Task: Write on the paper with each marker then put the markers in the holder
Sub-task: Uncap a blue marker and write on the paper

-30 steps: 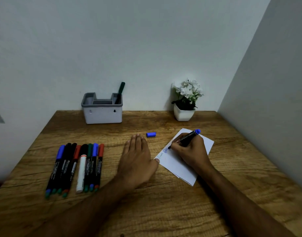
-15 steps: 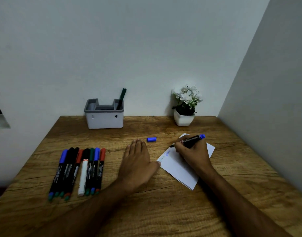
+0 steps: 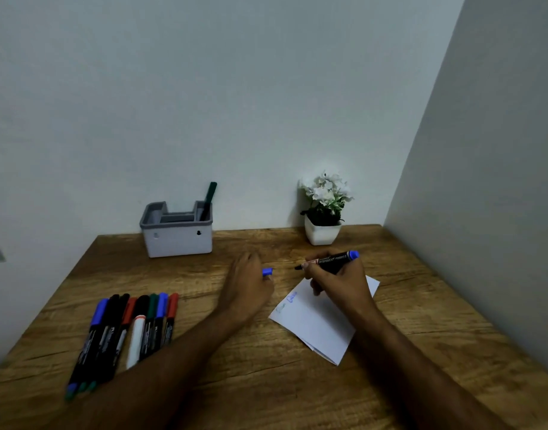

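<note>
Between the two hands, a small blue cap (image 3: 267, 271) lay on the tabletop (image 3: 421, 321), with the left hand (image 3: 246, 287) reaching over it, fingertips at or on the cap; whether it had a grip could not be told. To the right of it, the right hand (image 3: 336, 282) gripped an uncapped blue-ended marker (image 3: 331, 261) with curled fingers, tip pointing left, lifted clear of the paper (image 3: 316, 321). That paper lay under and just nearer than the right hand, bearing faint green and blue scribbles. Well left of the left hand lay a row of capped markers (image 3: 124, 330). Beyond the left hand stood the holder (image 3: 178, 237), a green marker (image 3: 209, 200) leaning in its right compartment. Beyond the right hand stood a potted plant (image 3: 324, 209).
</note>
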The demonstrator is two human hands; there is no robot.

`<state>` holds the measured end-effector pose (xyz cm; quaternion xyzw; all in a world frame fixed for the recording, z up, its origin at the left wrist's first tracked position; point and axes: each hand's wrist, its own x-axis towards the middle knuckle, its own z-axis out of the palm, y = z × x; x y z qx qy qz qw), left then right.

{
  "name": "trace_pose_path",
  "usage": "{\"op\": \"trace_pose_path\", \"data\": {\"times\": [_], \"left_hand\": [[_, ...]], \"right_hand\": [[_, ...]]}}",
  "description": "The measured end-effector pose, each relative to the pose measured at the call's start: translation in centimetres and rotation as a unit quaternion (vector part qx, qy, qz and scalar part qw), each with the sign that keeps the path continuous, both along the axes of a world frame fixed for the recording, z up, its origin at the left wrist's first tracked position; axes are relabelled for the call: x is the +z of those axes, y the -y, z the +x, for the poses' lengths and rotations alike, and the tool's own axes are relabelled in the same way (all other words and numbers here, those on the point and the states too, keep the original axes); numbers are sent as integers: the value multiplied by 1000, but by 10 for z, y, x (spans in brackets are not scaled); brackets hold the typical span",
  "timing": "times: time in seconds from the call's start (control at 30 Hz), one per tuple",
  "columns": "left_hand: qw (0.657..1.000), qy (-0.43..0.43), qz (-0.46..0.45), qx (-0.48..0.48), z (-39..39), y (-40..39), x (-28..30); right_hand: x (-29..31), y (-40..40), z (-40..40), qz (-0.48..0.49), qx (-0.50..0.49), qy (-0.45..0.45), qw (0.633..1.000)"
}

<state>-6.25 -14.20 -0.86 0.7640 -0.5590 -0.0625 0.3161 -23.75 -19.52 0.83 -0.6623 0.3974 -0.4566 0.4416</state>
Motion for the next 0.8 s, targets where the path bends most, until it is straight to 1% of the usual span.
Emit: {"op": "trace_pose_path", "data": {"times": [0.1,0.4,0.5,0.57,0.63,0.73,0.8], "left_hand": [[1000,4,-20,4,1,8,-5],[995,-36,-89,26,0,8,-7],[987,-100,-127,8,2,4,-3],[977,-167,-130,-15,3,1,2],[968,-212,-131,-36,1,-3,6],[956,-248,-144,-57,-1,-10,13],[953,-254,-150,-73,-4,-15,18]], "right_hand": [[-1,3,-2,-2,8,2,1000],[-4,5,-4,25,22,24,999],[1,-2,-4,46,39,68,996],[7,-6,-4,63,58,101,991],[11,-10,-4,67,71,116,988],[16,-16,-2,50,84,114,989],[17,-20,-1,40,89,116,989]]}}
